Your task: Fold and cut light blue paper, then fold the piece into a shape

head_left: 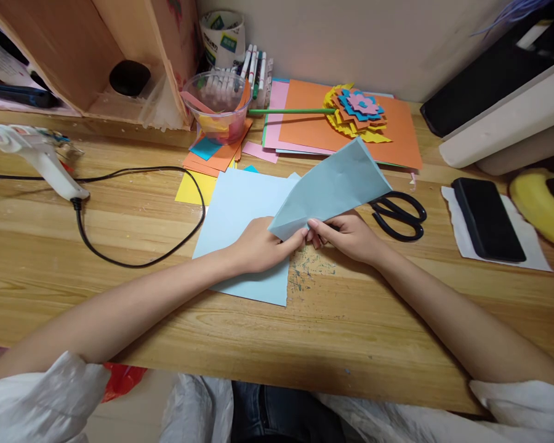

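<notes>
Between both hands a folded strip of light blue paper (335, 181) is held up at a slant, its far end raised to the right. My left hand (265, 243) pinches the lower left edge with the thumb in front; its other fingers are hidden behind the paper. Close beside it, my right hand (346, 237) grips the bottom edge between thumb and curled fingers. Beneath my left hand lies a larger pale blue sheet (240, 206) on the table. Black-handled scissors (399, 215) rest just right of the strip, their blades out of sight.
A white glue gun (46, 157) with a black cord (152, 263) stands at left. Behind are a clear plastic cup (216, 117), markers (256, 67), and a layered paper flower (357, 111) on orange paper (300, 123). A black phone (489, 218) and a banana (542, 203) lie at right.
</notes>
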Motion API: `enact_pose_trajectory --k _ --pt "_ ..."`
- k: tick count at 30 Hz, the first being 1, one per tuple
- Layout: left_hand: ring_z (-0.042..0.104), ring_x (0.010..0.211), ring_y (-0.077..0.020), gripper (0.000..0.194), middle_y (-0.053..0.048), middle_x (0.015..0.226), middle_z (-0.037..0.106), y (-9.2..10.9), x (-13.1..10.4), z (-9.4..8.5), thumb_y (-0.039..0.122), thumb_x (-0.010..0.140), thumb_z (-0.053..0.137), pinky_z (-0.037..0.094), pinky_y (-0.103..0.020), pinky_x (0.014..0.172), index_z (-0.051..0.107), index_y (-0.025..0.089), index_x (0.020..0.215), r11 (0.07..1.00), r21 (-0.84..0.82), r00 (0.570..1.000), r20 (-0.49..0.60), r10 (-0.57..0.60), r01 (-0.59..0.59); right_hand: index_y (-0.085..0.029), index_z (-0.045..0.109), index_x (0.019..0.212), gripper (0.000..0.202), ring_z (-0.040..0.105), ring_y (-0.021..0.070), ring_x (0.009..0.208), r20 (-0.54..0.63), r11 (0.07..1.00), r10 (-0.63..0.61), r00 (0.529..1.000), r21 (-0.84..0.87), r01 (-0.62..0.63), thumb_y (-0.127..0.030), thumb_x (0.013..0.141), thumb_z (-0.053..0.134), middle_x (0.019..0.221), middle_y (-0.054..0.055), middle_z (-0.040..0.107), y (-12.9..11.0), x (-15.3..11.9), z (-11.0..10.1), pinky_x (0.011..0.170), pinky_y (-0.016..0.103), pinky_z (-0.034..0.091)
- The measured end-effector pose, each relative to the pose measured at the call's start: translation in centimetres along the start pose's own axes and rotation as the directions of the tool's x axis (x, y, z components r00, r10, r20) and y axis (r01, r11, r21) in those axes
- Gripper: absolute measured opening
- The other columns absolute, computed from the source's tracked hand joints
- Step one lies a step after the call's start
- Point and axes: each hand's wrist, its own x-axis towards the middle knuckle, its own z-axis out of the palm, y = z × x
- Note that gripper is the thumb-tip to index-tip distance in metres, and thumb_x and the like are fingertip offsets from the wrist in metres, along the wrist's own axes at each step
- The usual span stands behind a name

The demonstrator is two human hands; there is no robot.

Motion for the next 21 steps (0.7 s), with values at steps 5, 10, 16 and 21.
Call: enact_pose_trajectory --k 5,10,16,21 --pt "0.058 0.079 -0.0133 0.032 0.002 0.080 0.066 -0.05 -0.01 0.03 0.035 0.090 0.032 0.041 -0.027 0.078 0.061 0.022 0.087 1.000 -0.008 1.000 0.004 0.013 -0.013 -0.019 0.059 0.058 0.043 0.057 0.0151 0.059 -0.005 1.000 0.009 1.000 -0.003 -0.009 -0.050 0.084 0.045 0.060 0.003 0.062 0.06 -0.02 0.01 0.058 0.027 0.043" --pt "0.058 0.078 -0.0133 0.030 0.002 0.079 0.066 -0.14 -0.02 0.16 0.035 0.090 0.033 0.041 -0.026 0.076 0.061 0.023 0.086 1.000 -0.013 1.000 -0.020 0.017 -0.017 -0.020 0.059 0.058 0.042 0.056 0.0153 0.059 -0.002 1.000 0.002 1.000 -0.014 -0.002 -0.050 0.084 0.044 0.059 0.003 0.062 0.13 0.05 0.02 0.057 0.028 0.042" --pt "0.057 0.081 -0.0134 0.029 0.001 0.084 0.065 -0.09 0.01 0.19 0.034 0.090 0.034 0.041 -0.026 0.078 0.060 0.022 0.085 1.000 -0.021 1.000 -0.014 0.016 -0.017 -0.021 0.060 0.060 0.039 0.055 0.0149 0.058 0.005 1.000 0.003 1.000 0.004 -0.003 -0.048 0.084 0.047 0.060 0.003 0.061 0.21 -0.02 -0.06 0.057 0.028 0.042" --pt "0.058 0.079 -0.0130 0.028 0.001 0.082 0.065 -0.07 -0.04 0.26 0.033 0.090 0.035 0.041 -0.026 0.077 0.060 0.022 0.084 0.999 -0.041 1.000 -0.026 0.017 -0.018 -0.021 0.059 0.059 0.038 0.054 0.0140 0.057 -0.006 1.000 -0.012 1.000 -0.001 0.012 -0.045 0.085 0.047 0.058 0.002 0.060 0.09 0.05 -0.04 0.057 0.027 0.041"
